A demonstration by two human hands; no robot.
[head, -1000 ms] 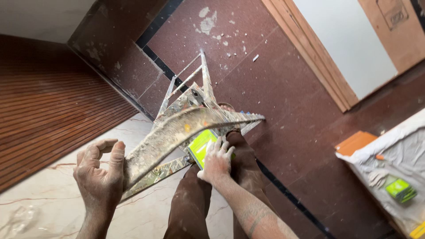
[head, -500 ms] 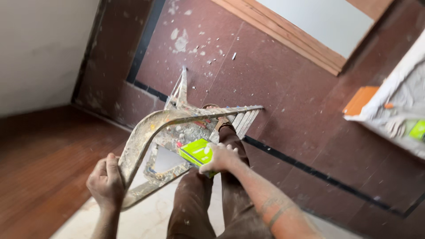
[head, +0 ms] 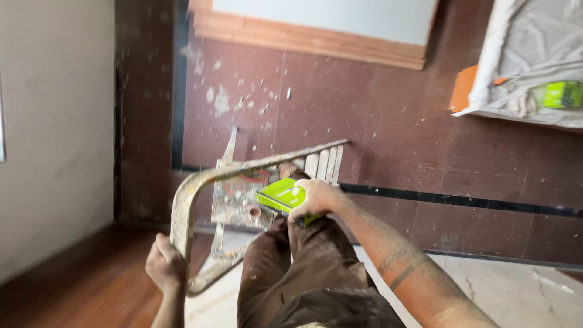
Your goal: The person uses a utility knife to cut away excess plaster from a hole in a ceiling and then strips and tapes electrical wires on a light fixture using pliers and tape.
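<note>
I stand high on a paint-spattered metal stepladder [head: 182, 206], looking down past my brown trousers. My left hand [head: 163, 264] is closed around the lower left part of the ladder's curved top rail. My right hand [head: 316, 197] grips a bright green box-like object [head: 278, 195] and holds it over the ladder's top platform [head: 237, 203], just in front of my knees. The ladder's steps [head: 322, 163] show beyond my right hand.
Far below lies a dark red floor [head: 388, 140] speckled with white spots. A white dust sheet [head: 534, 54] covers furniture at the top right, with a second green object [head: 562, 94] on it and an orange thing [head: 463, 88] beside it. A pale wall [head: 54, 121] rises on the left.
My view has swung round to the left and the ladder now looks turned. Both hands keep their holds: left on the rail, right on the green object.
</note>
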